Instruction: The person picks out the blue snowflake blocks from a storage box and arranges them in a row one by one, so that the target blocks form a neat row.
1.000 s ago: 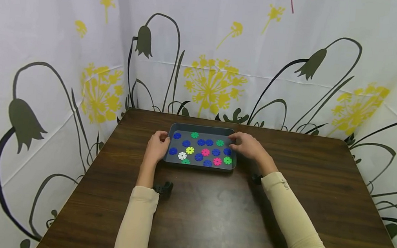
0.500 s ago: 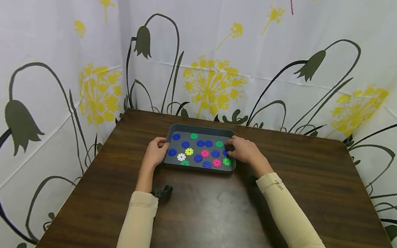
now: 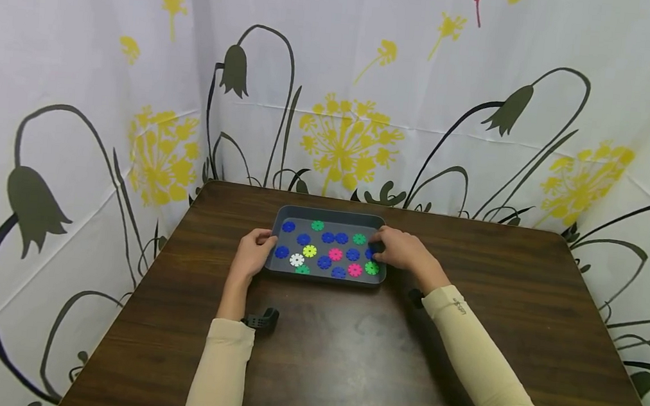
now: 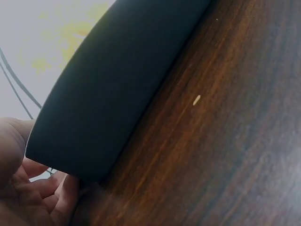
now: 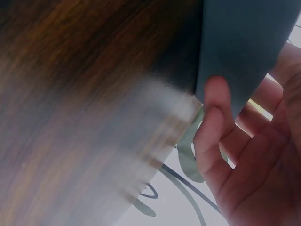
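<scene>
A dark grey rectangular tray [image 3: 329, 216] lies near the far side of the table. Inside it are flat, notched plastic discs, mostly blue [image 3: 324, 262], with green [image 3: 318, 225], pink [image 3: 335, 254], one yellow [image 3: 310, 251] and one white [image 3: 297, 260]. My left hand [image 3: 252, 253] grips the tray's left end; the left wrist view has the thumb at the rim and curled fingers against the tray wall [image 4: 103, 84]. My right hand [image 3: 403, 248] holds the right end, partly covering a blue disc there. Fingers curl around the tray's outside [image 5: 244, 42] in the right wrist view.
The brown wood-grain table [image 3: 340, 359] extends in front and to both sides. A white curtain [image 3: 350, 50] printed with flowers hangs behind it. One small pale speck [image 4: 196, 100] lies on the wood near the tray.
My right hand has come down onto the tray's right end and its fingers have closed there. My left fingers have tightened at the left rim. The discs keep their arrangement.
</scene>
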### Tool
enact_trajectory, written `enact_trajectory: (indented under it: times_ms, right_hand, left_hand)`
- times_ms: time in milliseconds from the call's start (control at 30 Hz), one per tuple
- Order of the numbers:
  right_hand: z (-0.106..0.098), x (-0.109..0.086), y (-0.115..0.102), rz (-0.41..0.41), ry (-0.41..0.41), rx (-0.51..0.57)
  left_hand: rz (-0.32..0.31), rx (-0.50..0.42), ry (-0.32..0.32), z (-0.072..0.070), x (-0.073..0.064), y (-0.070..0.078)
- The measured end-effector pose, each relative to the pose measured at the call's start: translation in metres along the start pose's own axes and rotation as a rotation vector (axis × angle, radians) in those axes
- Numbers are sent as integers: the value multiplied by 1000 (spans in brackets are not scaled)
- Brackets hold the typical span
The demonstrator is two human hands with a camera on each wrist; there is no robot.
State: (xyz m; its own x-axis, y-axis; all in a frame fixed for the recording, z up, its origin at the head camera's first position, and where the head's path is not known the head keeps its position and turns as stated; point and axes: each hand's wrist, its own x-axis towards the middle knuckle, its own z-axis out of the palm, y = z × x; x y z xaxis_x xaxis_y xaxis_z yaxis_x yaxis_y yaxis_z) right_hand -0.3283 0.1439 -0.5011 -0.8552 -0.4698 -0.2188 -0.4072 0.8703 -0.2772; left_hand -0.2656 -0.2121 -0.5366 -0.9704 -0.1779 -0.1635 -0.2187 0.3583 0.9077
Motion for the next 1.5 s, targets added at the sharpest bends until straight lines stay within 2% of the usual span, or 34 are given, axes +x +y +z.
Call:
enact_trajectory:
  times_ms: [667, 933, 1233, 1500]
  right_hand:
    - [0, -3, 1, -27, -19, 48]
    - [0, -3, 2, -36, -20, 62]
    - [2, -4, 1, -38, -9, 75]
    - [2, -2, 0, -25, -9, 94]
  left_hand:
    - [1, -21, -8, -5, -1, -1]
    - [-14, -17, -39, -10, -3, 0]
    - [1, -61, -79, -11, -1, -1]
    - [-6, -71, -90, -13, 0, -1]
